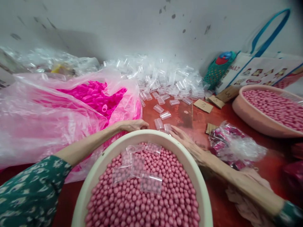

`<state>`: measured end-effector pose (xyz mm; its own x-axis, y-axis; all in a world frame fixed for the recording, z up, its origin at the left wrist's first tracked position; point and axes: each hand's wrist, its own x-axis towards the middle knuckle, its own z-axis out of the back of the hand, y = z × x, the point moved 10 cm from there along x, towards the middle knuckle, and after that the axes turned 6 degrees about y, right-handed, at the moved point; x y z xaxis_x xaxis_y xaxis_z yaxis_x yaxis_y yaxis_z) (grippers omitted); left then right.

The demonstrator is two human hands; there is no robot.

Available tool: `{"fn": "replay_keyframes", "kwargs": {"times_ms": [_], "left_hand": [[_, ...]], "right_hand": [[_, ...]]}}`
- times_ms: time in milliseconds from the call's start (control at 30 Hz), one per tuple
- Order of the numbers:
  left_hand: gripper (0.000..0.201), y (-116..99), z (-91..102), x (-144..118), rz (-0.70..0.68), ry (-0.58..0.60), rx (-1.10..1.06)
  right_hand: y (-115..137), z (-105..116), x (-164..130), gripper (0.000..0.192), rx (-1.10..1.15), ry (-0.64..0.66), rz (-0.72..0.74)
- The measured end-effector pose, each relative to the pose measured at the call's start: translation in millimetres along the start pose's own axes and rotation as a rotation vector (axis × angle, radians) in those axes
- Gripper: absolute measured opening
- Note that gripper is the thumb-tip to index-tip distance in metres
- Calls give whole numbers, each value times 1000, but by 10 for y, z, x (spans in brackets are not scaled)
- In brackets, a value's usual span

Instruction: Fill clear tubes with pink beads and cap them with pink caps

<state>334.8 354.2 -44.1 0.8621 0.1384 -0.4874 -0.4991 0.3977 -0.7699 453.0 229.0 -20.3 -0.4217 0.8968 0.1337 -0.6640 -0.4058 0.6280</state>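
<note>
A cream bowl (pixel 189 164) full of small pink balls sits right in front of me, with several clear plastic lids (pixel 137 170) lying on the balls. My left hand (pixel 132 125) rests on the far rim of the bowl, fingers curled; what is under them is hidden. My right hand (pixel 187 142) lies flat on the red table beside the bowl's far right rim, fingertips touching a clear small container (pixel 167 127). More clear containers (pixel 165 82) are heaped against the wall beyond both hands.
A big pink plastic bag (pixel 42 119) with magenta caps (pixel 94 94) fills the left. A second pink bowl (pixel 255 119) of pink balls stands at right, a tote bag (pixel 260 69) behind it. Cardboard tags (pixel 203 105) and a crumpled clear bag (pixel 234 145) lie at right.
</note>
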Motion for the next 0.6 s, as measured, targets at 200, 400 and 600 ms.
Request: {"fn": "replay_keyframes", "kwargs": {"times_ms": [200,400,600], "left_hand": [[37,-137,-155,150,-13,26,-192],[55,-140,-176,416,-2,7,-333],[53,-128,-70,409,-3,-14,-412]], "right_hand": [[-224,-214,-91,79,-145,64,-77],[-401,-303,212,67,-155,-20,-151],[-399,-266,514,53,-138,-168,-129]]}}
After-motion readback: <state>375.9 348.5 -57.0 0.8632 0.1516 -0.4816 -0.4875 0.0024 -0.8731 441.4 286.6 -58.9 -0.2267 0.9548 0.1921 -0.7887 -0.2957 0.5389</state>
